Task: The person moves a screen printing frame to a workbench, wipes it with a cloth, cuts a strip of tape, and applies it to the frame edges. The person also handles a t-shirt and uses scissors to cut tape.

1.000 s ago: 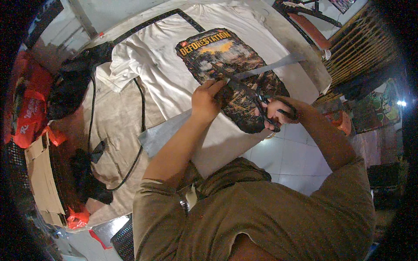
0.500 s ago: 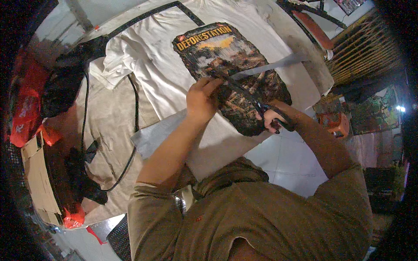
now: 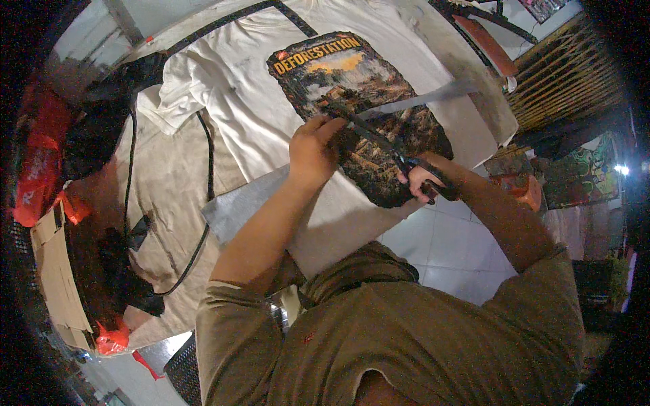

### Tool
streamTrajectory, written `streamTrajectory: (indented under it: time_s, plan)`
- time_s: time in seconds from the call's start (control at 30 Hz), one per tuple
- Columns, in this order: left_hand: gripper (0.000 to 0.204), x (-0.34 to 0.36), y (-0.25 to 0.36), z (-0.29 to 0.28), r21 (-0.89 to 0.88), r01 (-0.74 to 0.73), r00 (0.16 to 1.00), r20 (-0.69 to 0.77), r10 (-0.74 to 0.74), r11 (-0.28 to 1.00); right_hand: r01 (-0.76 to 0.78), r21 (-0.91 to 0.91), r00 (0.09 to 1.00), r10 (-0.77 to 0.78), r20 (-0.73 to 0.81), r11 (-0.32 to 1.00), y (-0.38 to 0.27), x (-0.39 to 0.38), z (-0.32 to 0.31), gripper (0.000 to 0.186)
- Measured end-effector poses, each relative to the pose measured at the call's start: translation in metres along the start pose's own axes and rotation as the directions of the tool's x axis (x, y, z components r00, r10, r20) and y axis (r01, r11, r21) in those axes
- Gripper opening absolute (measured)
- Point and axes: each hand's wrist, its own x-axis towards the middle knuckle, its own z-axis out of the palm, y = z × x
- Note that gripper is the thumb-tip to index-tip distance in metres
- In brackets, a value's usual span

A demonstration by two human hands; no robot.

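A white T-shirt (image 3: pixel 233 111) lies spread out with a large dark picture print (image 3: pixel 338 64) on its front. My right hand (image 3: pixel 423 181) is closed through the handles of long dark scissors (image 3: pixel 379 139). Their blades point up and left across the print, toward my left hand (image 3: pixel 315 149). The left fingers are pinched together beside the blade tips; what lies between them is hidden. From the blades a thin grey strip (image 3: pixel 433 98) runs off to the right. A pale grey sheet (image 3: pixel 247 206) shows under my left forearm.
Left of the shirt, beige cloth (image 3: pixel 169 176) carries a looped black cord (image 3: pixel 208 169). Flattened cardboard (image 3: pixel 64 281) and red plastic (image 3: pixel 112 337) lie by the left edge. An orange container (image 3: pixel 525 191) stands at the right, beyond the white tiled floor (image 3: pixel 453 247).
Both hands and the scissors keep nearly the same place. The blades appear slightly more closed together, and the view has shifted a little.
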Motion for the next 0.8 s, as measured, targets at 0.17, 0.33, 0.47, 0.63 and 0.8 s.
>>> streamTrajectory:
  time_s: [0.17,0.33,0.47,0.63,0.8]
  plan:
    - [0.031,0.001,0.005,-0.004,0.007,0.010,1.000,-0.030,-0.010,1.000,0.149,0.024,0.974,-0.143,-0.174,0.988,-0.005,-0.010,0.013,0.015]
    - [0.031,0.000,0.001,-0.002,-0.004,0.002,1.000,0.005,-0.002,1.000,0.078,0.215,0.948,-0.007,-0.317,0.974,-0.029,-0.017,0.028,0.016]
    - [0.033,0.002,0.006,-0.007,0.005,0.080,0.995,0.068,-0.080,0.997,-0.101,0.263,0.917,0.192,-0.350,0.960,-0.052,-0.024,0.031,0.016]
    - [0.037,0.001,0.005,-0.006,-0.061,0.027,1.000,0.010,-0.027,0.998,0.031,0.576,0.959,0.138,-0.246,0.817,-0.055,-0.030,0.027,0.023]
    - [0.038,0.003,0.009,-0.008,-0.060,0.018,1.000,-0.009,-0.018,0.998,0.002,0.633,0.970,0.151,-0.189,0.774,-0.059,-0.026,0.021,0.026]
